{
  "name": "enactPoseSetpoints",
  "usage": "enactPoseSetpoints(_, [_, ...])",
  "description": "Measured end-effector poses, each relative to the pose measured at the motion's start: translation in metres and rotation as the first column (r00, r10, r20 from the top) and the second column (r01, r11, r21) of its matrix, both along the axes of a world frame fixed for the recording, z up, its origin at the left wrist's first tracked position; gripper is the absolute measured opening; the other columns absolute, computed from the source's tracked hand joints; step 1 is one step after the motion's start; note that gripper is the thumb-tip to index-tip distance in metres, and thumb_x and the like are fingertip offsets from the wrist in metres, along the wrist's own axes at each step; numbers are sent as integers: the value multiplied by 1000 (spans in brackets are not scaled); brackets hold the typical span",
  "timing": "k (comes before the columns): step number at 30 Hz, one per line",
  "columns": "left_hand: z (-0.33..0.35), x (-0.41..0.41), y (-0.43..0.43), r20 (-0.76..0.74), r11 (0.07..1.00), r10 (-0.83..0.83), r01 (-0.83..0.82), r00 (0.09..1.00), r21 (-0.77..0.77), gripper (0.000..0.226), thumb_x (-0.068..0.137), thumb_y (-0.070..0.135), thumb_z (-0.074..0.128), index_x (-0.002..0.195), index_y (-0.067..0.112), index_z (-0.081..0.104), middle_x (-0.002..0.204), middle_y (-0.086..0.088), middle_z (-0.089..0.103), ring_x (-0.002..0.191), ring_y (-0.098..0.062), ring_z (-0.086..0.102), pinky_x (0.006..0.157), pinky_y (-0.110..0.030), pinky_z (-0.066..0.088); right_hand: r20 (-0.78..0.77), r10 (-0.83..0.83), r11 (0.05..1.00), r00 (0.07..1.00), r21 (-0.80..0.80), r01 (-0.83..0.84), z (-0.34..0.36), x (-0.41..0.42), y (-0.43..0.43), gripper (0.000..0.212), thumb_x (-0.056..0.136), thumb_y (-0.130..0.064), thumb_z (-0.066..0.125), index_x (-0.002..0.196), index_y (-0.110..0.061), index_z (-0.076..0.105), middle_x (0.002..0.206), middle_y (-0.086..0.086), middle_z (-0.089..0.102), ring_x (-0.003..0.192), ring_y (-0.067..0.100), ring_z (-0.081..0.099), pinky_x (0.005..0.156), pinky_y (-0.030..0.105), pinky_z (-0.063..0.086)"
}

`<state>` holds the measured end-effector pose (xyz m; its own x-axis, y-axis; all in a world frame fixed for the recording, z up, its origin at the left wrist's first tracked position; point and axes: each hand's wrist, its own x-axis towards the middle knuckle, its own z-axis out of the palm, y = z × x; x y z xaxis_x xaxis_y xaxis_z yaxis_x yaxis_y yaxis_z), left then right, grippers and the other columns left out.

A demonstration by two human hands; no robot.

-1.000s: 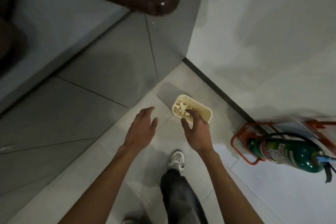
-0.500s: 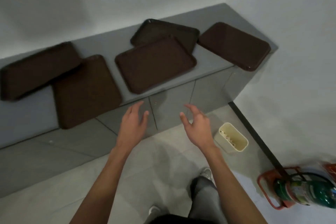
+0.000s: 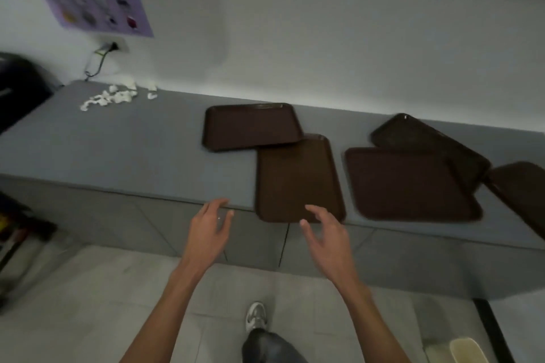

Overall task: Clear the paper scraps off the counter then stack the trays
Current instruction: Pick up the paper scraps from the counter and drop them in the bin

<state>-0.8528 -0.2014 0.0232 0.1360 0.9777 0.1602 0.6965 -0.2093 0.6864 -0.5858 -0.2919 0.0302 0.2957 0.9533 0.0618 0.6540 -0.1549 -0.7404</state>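
Several dark brown trays lie spread on the grey counter [image 3: 124, 144]. One tray [image 3: 250, 127] sits at the back, another tray [image 3: 298, 177] overhangs the front edge, a third tray [image 3: 410, 186] lies to the right, with more partly overlapping behind it. White paper scraps [image 3: 113, 96] lie in a loose pile at the far left of the counter by the wall. My left hand [image 3: 208, 233] hovers open in front of the counter's edge. My right hand [image 3: 328, 234] is open too, just below the overhanging tray's front edge, touching nothing.
A cream bin [image 3: 467, 351] stands on the floor at the bottom right. A dark appliance [image 3: 20, 85] sits at the counter's left end, below a wall socket with a cable [image 3: 103, 53] and a purple poster [image 3: 94, 0]. My shoe [image 3: 256, 317] is on the tiled floor.
My view has swung up and left from the bin on the floor to the counter. The paper scraps at the far left have come into view. Both hands stay open and empty.
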Motion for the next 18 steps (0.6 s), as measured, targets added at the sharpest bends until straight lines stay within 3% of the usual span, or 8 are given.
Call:
enactPoseSetpoints(4, [-15, -71, 62, 3, 995, 88, -88, 996, -38, 25, 99, 19, 67, 123, 12, 69, 121, -3, 72, 113, -20, 68, 97, -18, 40, 2, 86, 996, 996, 17, -86, -19, -61, 83, 35, 101, -34, 69, 134, -25, 66, 125, -6, 71, 116, 10, 66, 95, 19, 45])
enactPoseSetpoints(10, [-24, -163, 149, 4, 985, 141, -139, 990, -104, 27, 101, 26, 63, 127, 19, 67, 124, 9, 72, 114, -8, 66, 99, -29, 51, -35, 239, 970, 970, -30, -240, -40, -160, 213, 32, 102, -32, 67, 133, -24, 65, 132, -6, 70, 121, 13, 64, 103, 19, 42])
enactPoseSetpoints(13, [-22, -201, 195, -1, 974, 204, -203, 979, -103, 24, 100, 25, 64, 124, 19, 68, 118, 9, 74, 108, -9, 69, 95, -32, 55, -50, 307, 950, 950, -43, -309, -46, -206, 278, 31, 102, -30, 67, 132, -24, 66, 132, -5, 70, 121, 17, 66, 105, 25, 45])
enactPoseSetpoints(18, [-33, -251, 268, 29, 962, 252, -247, 967, -120, 21, 99, 23, 65, 120, 21, 69, 113, 11, 75, 104, -6, 71, 91, -31, 56, -40, 349, 937, 936, -20, -350, -57, -270, 372, 28, 99, -29, 67, 126, -23, 68, 125, -4, 73, 115, 18, 69, 103, 22, 45])
